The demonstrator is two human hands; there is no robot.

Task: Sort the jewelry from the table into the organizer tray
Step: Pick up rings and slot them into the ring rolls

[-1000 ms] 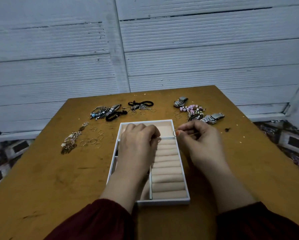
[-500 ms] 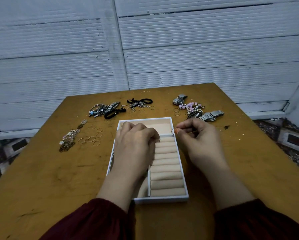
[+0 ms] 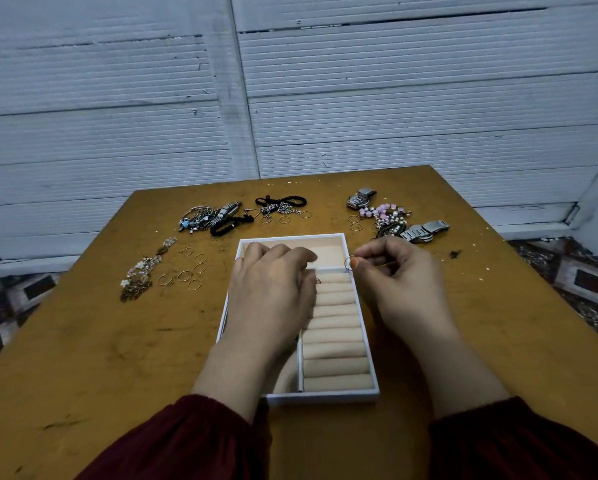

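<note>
Compared with a moment ago, both hands sit a touch farther up the view and nothing else on the table has shifted. From my remote seat I see the right hand pinching a thin gold ring between thumb and forefinger, poised right at the right-hand rim of the white rectangular organizer tray, level with the top of its beige padded ring rolls. Left hand lies curled palm-down over the tray's left side, fingertips pressing at the uppermost roll; whether it grips anything I cannot tell, though a small reddish glint shows beside its fingers. On the worn yellow-brown wooden table, loose gold rings cluster to the left beside a beaded floral chain. Farther back I spot a tangle of silver bracelets, a black corded bracelet, a silver metal watch, pink beaded jewelry and a second silver watch. Dark red sleeves cover both forearms.
</note>
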